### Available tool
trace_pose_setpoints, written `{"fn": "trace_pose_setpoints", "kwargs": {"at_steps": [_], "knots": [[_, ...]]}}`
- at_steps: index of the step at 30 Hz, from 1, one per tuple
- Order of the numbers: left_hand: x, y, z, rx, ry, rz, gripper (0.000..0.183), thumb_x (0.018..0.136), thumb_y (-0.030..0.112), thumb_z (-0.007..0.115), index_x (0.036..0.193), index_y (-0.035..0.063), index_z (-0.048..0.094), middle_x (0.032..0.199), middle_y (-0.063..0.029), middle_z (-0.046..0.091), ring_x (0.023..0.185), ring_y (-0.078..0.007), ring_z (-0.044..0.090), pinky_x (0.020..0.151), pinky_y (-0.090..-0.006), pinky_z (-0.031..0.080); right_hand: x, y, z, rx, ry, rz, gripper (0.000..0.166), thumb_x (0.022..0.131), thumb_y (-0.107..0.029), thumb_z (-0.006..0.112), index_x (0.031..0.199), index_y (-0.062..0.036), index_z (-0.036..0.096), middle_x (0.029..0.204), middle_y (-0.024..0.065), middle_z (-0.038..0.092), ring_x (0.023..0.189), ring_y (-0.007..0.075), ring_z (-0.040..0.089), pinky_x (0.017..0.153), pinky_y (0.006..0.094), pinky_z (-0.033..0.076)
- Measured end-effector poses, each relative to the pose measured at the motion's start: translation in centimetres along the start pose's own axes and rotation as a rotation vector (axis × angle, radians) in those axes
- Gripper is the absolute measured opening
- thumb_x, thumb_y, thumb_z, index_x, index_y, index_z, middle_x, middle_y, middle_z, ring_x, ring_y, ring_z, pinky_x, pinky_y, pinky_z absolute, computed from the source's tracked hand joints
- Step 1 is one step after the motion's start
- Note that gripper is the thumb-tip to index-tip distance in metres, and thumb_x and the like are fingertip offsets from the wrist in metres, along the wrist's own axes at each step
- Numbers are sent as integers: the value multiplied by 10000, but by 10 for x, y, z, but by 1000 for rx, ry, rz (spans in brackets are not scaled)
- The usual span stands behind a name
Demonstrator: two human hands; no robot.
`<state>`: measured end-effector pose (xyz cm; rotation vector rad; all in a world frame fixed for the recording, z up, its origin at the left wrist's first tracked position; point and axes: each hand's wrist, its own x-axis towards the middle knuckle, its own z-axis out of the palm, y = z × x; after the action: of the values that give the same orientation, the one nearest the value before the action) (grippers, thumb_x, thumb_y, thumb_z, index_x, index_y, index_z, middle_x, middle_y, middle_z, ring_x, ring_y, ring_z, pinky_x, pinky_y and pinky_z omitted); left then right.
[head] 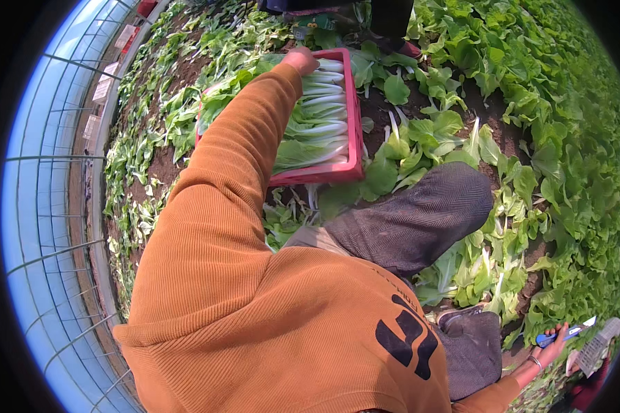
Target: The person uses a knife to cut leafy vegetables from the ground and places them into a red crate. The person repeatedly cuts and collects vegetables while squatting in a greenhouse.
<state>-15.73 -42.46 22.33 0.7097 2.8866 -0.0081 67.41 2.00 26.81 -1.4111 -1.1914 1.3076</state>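
Note:
My left hand [300,61] reaches to the far end of a red plastic crate [355,129], over the white stalks of leafy greens [325,100]. Its fingers are partly hidden, so whether it grips a stalk or the rim does not show. The greens lie in a row in the crate, white stalk ends towards the right wall and leaves towards the left, partly covered by my orange sleeve. At the lower right, my right hand [550,348] is closed around the blue handle of a utility knife [547,339], its blade out and pointing up to the right.
Dense leafy greens [563,103] grow along the right. Cut or fallen greens [434,131] lie on the soil around the crate and my knees. Another person's dark clothing [392,18] shows at the top. A grey crate [599,346] stands lower right, beside a person's red sleeve. Greenhouse film and bars are at left.

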Motion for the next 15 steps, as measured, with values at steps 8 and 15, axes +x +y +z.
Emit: {"fn": "trace_pose_setpoints", "kwargs": {"at_steps": [8, 15], "knots": [[17, 18, 6, 120, -178, -73, 451, 831, 378, 663, 1150, 60, 684, 1189, -172, 654, 1121, -321, 619, 962, -401, 486, -22, -2, -9, -80, 41, 3, 413, 940, -259, 647, 1279, -38, 567, 909, 13, 560, 701, 71, 486, 593, 230, 418], [18, 10, 25, 146, 22, -26, 408, 756, 375, 719, 977, 32, 726, 1032, -203, 688, 986, -344, 663, 869, -416, 524, -20, -11, 14, -124, -10, -22, 426, 957, -239, 618, 1315, -23, 536, 928, 15, 568, 726, 68, 496, 610, 219, 418]]}}
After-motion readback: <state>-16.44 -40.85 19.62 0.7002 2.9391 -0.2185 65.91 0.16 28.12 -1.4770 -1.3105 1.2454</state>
